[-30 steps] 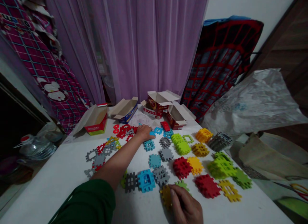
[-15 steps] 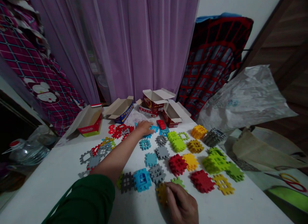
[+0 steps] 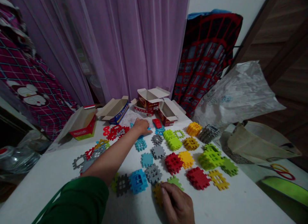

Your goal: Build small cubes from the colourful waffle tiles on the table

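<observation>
Our left hand [image 3: 141, 126] lay palm-down toward the far end of the table [image 3: 29, 195], its fingers [image 3: 145, 124] loosely together over a blue waffle block [image 3: 149, 129]. Our right hand [image 3: 176, 201] stayed near the front edge, its fingers [image 3: 163, 192] curled against a mustard-yellow waffle block [image 3: 157, 193] — pinching it or not, we could not tell — just beside a green waffle block [image 3: 175, 182]. A red toy car [image 3: 157, 123] sat ahead, with opened cardboard boxes [image 3: 148, 100] behind it.
</observation>
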Demonstrator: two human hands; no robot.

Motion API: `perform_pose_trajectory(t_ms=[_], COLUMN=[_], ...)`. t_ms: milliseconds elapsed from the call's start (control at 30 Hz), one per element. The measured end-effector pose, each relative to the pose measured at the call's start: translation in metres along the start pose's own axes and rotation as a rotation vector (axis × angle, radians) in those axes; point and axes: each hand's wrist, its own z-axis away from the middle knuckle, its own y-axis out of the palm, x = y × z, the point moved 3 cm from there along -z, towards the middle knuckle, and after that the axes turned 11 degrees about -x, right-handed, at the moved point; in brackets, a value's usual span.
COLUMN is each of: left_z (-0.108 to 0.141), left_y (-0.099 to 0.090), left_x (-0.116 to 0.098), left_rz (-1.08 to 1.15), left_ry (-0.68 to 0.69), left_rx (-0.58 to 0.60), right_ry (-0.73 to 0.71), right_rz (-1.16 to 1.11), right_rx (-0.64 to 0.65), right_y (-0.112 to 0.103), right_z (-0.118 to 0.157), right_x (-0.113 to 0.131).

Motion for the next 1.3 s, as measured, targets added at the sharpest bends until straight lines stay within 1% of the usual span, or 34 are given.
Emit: perform_pose_trajectory(t_ms=[100, 167, 233, 333, 433, 500, 600, 667, 733, 833, 933, 1033, 1300], left_z=[-0.013, -0.022, -0.028, -0.03, -0.023, -0.018, -0.014, -0.015, -0.018, -0.025, -0.032, -0.038, -0.048], left_y=[0.001, 0.007, 0.012, 0.013, 0.005, -0.003, -0.01, -0.011, -0.009, -0.001, 0.006, 0.009, 0.01], left_x=[-0.018, -0.027, -0.032, -0.03, -0.018, -0.005, 0.014, 0.017, 0.009, -0.014, -0.031, -0.036, -0.032], left_rz=[0.056, 0.058, 0.039, 0.023, -0.005, -0.068, -0.207, -0.253, -0.236, -0.108, -0.02, -0.056, -0.112], left_ry=[0.094, 0.122, 0.126, 0.157, 0.201, 0.182, 0.073, 0.029, 0.041, 0.104, 0.091, 0.041, -0.037], left_rx=[-0.108, -0.157, -0.182, -0.219, -0.24, -0.21, -0.111, -0.059, -0.034, 0.028, 0.106, 0.154, 0.215], right_ry=[-0.044, -0.031, -0.003, 0.015, 0.024, 0.029, 0.023, 0.016, 0.015, 0.017, 0.022, 0.021, 0.009], right_rz=[-0.006, 0.0, 0.008, 0.006, -0.005, -0.018, -0.024, -0.019, -0.013, 0.004, 0.005, -0.004, 0.001], right_rx=[0.048, 0.032, 0.0, -0.013, -0.005, 0.003, 0.017, 0.025, 0.026, 0.025, 0.042, 0.06, 0.071], right_y=[0.001, 0.001, 0.002, 0.005, 0.007, 0.007, 0.008, 0.008, 0.008, 0.008, 0.007, 0.007, 0.008], right_z=[0.0, 0.001, 0.002, 0.005, 0.006, 0.007, 0.008, 0.009, 0.009, 0.009, 0.007, 0.006, 0.006], right_x=[-0.001, -0.002, -0.003, -0.001, 0.0, 0.001, 0.001, 0.001, 0.0, -0.002, -0.002, -0.001, -0.002])
